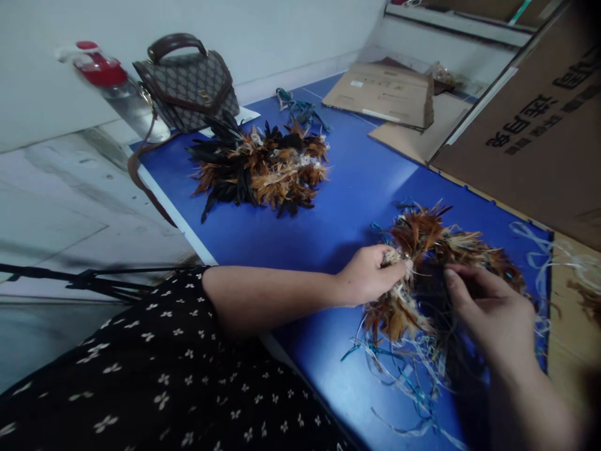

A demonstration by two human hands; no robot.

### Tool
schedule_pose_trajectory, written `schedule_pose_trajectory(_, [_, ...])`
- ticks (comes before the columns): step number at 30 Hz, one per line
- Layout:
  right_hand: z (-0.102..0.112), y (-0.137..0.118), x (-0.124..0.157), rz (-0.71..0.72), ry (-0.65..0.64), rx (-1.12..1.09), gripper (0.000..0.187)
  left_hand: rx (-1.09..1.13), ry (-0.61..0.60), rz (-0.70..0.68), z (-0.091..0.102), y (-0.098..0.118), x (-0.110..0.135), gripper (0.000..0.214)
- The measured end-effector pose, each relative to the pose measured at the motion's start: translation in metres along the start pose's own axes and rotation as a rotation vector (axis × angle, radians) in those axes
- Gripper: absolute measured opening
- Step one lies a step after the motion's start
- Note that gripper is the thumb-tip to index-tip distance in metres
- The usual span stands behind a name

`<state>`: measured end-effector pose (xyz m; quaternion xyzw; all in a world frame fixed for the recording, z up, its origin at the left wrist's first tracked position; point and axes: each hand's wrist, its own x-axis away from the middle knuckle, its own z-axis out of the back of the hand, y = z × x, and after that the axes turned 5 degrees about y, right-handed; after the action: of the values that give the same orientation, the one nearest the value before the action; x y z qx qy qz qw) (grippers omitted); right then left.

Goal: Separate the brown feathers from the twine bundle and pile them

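My left hand [369,275] is closed on a small speckled, light-tipped feather bunch [393,255] at the near pile. Brown feathers [417,232] fan out just beyond its fingers, and tan feathers [392,316] lie below. To the right, my right hand [493,310] has thumb and fingers pinched together beside the pile; whatever is between them is too dark to make out. Loose clear and teal strings [413,385] tangle on the blue tabletop [350,219] under the hands.
Farther back lies another pile of black and brown feathers [263,166]. Behind it stand a patterned handbag [188,88] and a red-capped bottle [122,94]. Flattened cardboard [380,94] is at the back; a large carton [530,144] borders the right, near clear strips [539,257].
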<state>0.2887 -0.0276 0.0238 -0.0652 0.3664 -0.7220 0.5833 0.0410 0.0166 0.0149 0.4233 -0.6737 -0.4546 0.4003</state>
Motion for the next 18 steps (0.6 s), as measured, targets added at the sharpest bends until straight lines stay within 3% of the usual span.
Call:
schedule_pose_trajectory(4, [-0.012,0.022,0.001,0.151,-0.130,0.239,0.052,0.027,0.092,-0.003,0.000,0.000,0.000,0.047])
schedule_pose_trajectory(9, [-0.020,0.022,0.002,0.196,-0.141,0.291,0.040,0.061,0.147,0.001,0.000,-0.002,-0.002,0.043])
schedule_pose_trajectory(15, [-0.005,0.010,-0.003,0.019,-0.036,0.149,0.049,0.062,0.167,-0.130,0.000,-0.004,-0.010,0.018])
schedule_pose_trajectory(18, [0.005,0.004,-0.001,-0.131,0.004,-0.026,0.057,0.121,0.184,-0.144,-0.001,-0.006,-0.011,0.033])
